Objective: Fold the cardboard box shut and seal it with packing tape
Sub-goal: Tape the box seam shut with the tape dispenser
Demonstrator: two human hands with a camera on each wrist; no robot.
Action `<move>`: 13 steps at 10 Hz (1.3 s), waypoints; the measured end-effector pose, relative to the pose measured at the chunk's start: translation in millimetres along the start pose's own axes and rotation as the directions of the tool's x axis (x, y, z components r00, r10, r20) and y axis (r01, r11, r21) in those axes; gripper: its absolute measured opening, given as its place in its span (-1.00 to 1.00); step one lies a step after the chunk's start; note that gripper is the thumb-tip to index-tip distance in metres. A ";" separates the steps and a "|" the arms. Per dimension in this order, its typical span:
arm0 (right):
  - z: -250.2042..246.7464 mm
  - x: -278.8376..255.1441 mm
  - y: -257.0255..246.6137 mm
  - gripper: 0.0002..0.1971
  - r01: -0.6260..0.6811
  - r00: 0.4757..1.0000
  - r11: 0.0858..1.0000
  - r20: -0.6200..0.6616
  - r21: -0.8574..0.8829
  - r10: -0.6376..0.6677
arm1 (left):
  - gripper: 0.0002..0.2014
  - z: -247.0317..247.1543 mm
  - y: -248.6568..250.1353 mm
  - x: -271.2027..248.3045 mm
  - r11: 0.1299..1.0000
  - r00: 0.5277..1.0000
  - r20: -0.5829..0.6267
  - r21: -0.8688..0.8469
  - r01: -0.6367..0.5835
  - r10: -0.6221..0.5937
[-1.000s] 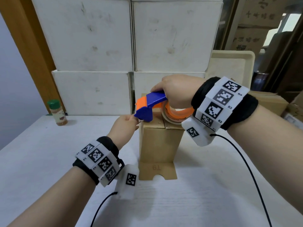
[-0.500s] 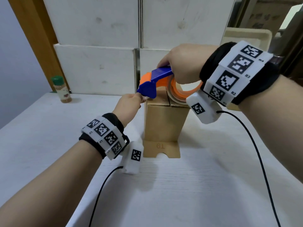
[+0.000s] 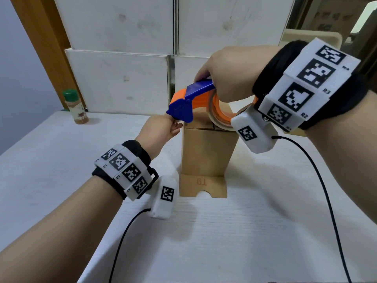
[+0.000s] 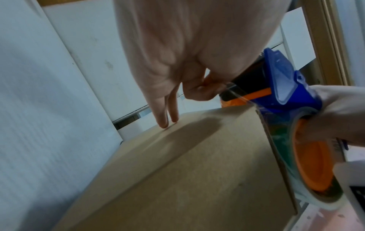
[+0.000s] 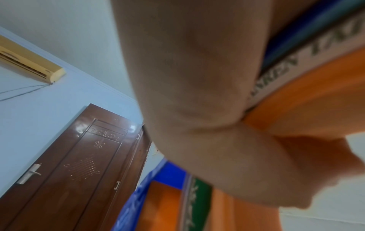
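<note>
One cardboard box stands upright on the white tabletop, its top flaps folded down and its bottom tab, printed "61", lying flat toward me. One blue-and-orange tape dispenser hangs over the box's top, gripped in my right hand, whose fingers curl round the handle; the roll of packing tape on it sits just above the box's top right edge. In the right wrist view the palm fills most of the picture, with the roll's printed core and the orange hub pressed against it.

My left hand reaches up at the box's top left corner, right under the dispenser's blue nose. In the left wrist view its thumb and forefinger pinch the free end of the clear tape, which stretches back to the dispenser, while two straight fingers touch the box's side near the top edge.

Four white cartons, stacked two by two, form a wall close behind the box. One spice jar with a green cap stands at the tabletop's far left, well apart from the box. Two black cables trail from my wrist bands across the tabletop toward me.
</note>
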State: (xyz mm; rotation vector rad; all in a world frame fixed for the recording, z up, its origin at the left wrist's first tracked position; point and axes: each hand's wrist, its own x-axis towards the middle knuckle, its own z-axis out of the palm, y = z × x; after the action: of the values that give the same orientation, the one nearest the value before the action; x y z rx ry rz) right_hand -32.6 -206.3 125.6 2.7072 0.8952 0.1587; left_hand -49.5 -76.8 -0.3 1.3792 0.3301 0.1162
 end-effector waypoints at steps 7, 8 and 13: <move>10.2 3.4 -7.5 -0.58 0.022 0.999 0.999 0.049 -0.023 -0.021 | -0.57 -1.5 -28.3 0.5 0.644 0.996 0.068 0.760 -0.090 0.058; 10.9 2.7 -7.5 -0.61 0.026 0.999 0.999 0.046 -0.031 -0.024 | -0.65 -3.4 -38.0 2.0 0.645 0.997 0.074 0.762 -0.051 -0.007; 13.3 5.9 -7.9 -0.60 0.034 0.999 0.999 0.020 -0.005 -0.034 | -0.66 11.3 -36.7 -0.4 0.824 0.984 0.127 0.538 -0.176 0.127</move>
State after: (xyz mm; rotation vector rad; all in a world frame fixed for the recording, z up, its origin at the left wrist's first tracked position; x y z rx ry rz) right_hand -29.7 -199.8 110.6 2.6828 0.9327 0.1264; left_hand -50.6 -94.7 -34.3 1.9801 0.1831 0.0966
